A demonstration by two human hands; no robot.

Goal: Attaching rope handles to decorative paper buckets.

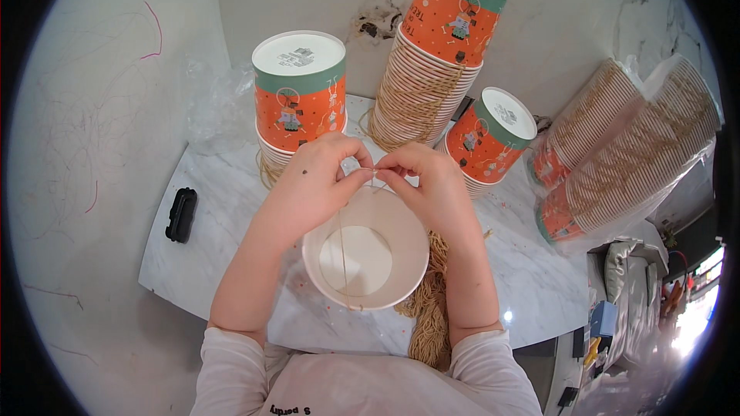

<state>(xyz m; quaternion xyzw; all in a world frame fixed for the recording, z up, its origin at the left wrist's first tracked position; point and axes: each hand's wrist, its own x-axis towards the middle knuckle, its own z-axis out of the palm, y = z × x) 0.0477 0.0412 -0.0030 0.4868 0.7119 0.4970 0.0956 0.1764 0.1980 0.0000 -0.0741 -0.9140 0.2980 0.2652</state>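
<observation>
"On the tabletop (pixel 220 192) stands the open cup (pixel 366 262); and the fingers?"

"Left hand (pixel 333 168) and right hand (pixel 420 175) pinch thin cord (pixel 342 246) by its far rim; the pinched bit is unclear."

"Stacks?"

"Three loose stacks (pixel 299 108), one partly behind the left hand; two bagged stacks (pixel 636 158)."

"Room?"

"Bare tabletop surrounds the black case (pixel 181 216), near the left edge."

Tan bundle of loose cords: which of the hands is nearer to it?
Right. The right hand is beyond the tan bundle of loose cords; the left hand is also beyond it, but farther left. Both pinch a thin tan cord.
</observation>
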